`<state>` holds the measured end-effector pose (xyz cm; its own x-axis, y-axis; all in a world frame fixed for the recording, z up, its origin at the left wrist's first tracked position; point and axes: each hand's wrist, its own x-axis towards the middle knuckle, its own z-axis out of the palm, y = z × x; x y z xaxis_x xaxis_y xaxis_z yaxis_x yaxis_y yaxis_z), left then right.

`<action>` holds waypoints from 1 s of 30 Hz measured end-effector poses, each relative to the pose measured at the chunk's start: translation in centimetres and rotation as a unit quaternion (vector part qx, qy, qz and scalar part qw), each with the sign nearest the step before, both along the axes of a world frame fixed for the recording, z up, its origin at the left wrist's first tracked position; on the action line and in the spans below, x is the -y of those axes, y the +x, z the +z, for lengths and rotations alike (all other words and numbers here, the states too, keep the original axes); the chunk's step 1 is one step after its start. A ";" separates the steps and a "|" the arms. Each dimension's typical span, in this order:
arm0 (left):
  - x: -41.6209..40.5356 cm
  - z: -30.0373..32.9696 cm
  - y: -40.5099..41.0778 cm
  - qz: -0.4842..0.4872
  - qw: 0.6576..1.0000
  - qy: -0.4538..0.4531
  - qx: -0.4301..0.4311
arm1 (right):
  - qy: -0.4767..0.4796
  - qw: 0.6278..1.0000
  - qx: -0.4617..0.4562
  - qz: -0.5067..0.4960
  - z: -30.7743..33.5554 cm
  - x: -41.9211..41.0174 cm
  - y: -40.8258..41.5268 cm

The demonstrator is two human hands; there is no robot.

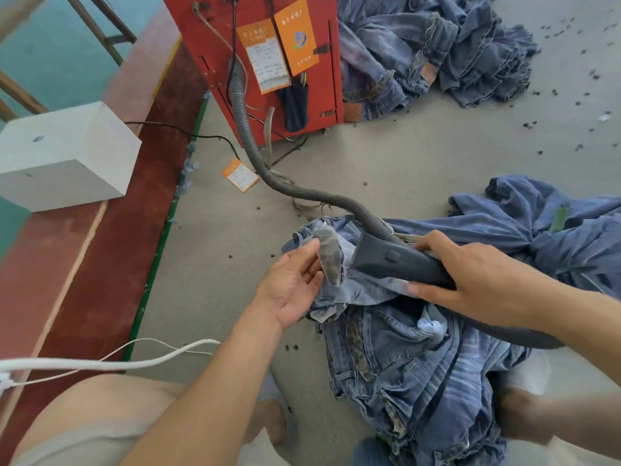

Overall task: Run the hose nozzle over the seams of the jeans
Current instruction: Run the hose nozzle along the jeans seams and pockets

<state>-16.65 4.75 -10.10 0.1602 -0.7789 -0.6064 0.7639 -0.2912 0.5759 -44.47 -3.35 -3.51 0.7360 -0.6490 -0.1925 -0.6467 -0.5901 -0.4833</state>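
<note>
Right hand [470,274] wrapped over the dark hose nozzle [396,260], fingers [428,243] curled across the top, thumb underneath, clamped on its rear half. Nozzle mouth pointing left, just beside a turned-out strip of pale fabric on the jeans [386,348]. Left hand [295,287] palm up, fingers [305,252] pinching that strip against the thumb, holding it raised at the edge of the garment. Both hands close together, the strip between them, the nozzle mouth touching or nearly touching it; exact contact hard to tell. Jeans bunched on the grey floor [235,264] beneath both hands, waistband and pockets toward the bottom of the view. Ribbed grey hose [268,173] running from the nozzle's far side back up to a red machine [255,15] hung with orange tags [295,35]. More denim heaped to the right [554,230] and a further pile [437,52] beside the machine. White box [64,153] on the red ledge at left, white cord [100,364] crossing the lower left.
</note>
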 end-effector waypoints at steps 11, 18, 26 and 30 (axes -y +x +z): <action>0.0 -3.0 -1.0 -0.056 0.837 0.112 0.533 | -0.025 0.999 0.033 -0.020 0.1 0.0 -0.2; 1.5 -0.3 -1.5 0.003 0.995 0.059 0.079 | -0.033 0.999 -0.013 -0.009 -0.1 -0.5 -0.2; 1.0 0.0 -3.3 -0.069 0.997 -0.005 0.025 | -0.046 0.991 0.034 -0.123 -0.1 0.3 3.6; 1.1 0.4 -2.7 -0.031 0.999 -0.021 0.000 | -0.026 0.991 0.021 -0.127 0.9 1.1 1.1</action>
